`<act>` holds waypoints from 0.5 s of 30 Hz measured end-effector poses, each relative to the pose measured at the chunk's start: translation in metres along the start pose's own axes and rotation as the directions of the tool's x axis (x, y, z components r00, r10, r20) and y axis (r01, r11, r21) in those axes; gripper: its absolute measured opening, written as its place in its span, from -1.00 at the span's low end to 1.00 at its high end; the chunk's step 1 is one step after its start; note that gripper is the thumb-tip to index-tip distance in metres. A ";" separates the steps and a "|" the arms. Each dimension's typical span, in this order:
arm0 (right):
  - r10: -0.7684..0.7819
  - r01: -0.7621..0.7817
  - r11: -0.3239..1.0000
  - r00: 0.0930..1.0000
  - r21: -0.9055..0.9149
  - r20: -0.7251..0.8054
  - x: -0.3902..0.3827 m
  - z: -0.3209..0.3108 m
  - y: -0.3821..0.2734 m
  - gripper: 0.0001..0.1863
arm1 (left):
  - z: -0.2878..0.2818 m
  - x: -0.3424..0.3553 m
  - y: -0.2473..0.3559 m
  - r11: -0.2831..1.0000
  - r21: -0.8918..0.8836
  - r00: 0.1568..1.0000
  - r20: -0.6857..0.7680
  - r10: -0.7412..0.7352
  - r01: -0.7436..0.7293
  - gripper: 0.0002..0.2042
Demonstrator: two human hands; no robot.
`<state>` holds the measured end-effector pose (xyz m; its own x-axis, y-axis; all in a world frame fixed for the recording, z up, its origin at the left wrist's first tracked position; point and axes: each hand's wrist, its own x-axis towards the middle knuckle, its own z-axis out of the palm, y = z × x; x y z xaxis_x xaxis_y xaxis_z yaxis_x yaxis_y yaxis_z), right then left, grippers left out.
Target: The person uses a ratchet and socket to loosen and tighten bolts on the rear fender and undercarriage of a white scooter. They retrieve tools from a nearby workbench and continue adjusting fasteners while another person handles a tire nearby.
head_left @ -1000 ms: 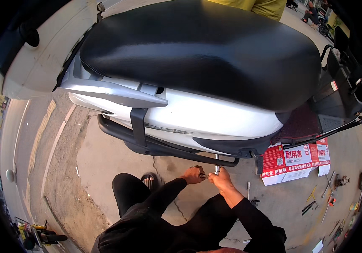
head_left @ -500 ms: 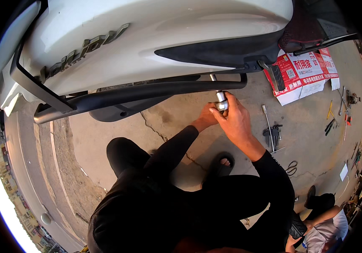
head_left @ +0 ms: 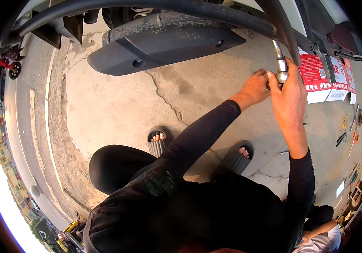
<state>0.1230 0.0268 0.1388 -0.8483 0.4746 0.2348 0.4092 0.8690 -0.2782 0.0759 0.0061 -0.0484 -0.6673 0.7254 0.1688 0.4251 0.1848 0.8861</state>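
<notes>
My right hand is closed around the silver head of a socket wrench, high on the right. The wrench's shaft points up to the underside of a black tubular bar on a scooter; where its tip ends is hard to make out. Against the wrench's lower end, my left hand is closed with curled fingers. What those fingers grip is mostly hidden, though a dark bit shows between the two hands. Below the bar hangs a long dark plastic cover with round holes.
A red and white cardboard sheet lies on the concrete beyond my right hand. Pliers and other tools are scattered at the right. Another person is at the lower right. My sandalled feet stand on cracked concrete; a road runs along the left.
My view has tipped and shifted, showing more beneath the scooter. Both hands remain together at the wrench, now appearing farther right and higher. My left foot has come into sight.
</notes>
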 end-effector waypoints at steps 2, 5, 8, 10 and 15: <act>-0.026 0.024 0.981 1.000 -0.194 -0.004 -0.002 0.000 -0.002 -0.51 | 0.020 0.028 0.022 0.779 -0.611 0.973 0.232 0.005 0.142 -0.65; -0.031 0.027 0.996 0.998 -0.087 -0.049 -0.003 0.006 0.001 -0.53 | 0.027 0.028 0.015 0.785 -0.576 0.958 0.277 -0.076 0.229 -0.63; 0.168 -0.154 0.769 0.985 0.620 0.036 -0.012 0.024 0.040 -0.54 | -0.067 -0.016 0.017 0.969 0.112 0.882 0.402 -0.246 0.220 -0.66; 0.263 -0.385 0.203 0.907 0.900 0.328 -0.015 0.026 0.046 -0.51 | -0.170 -0.043 0.050 0.956 0.260 0.858 0.450 -0.247 0.139 -0.72; 0.217 -0.297 -0.462 0.876 0.836 0.431 -0.021 0.029 0.013 -0.51 | -0.208 -0.042 0.083 0.944 0.317 0.928 0.370 -0.036 -0.090 -0.77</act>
<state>0.1363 0.0246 0.1031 -0.7991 0.5439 -0.2562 -0.2182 -0.6594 -0.7194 0.0120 -0.1465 0.1075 -0.4084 0.9121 -0.0345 0.6556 0.3195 0.6842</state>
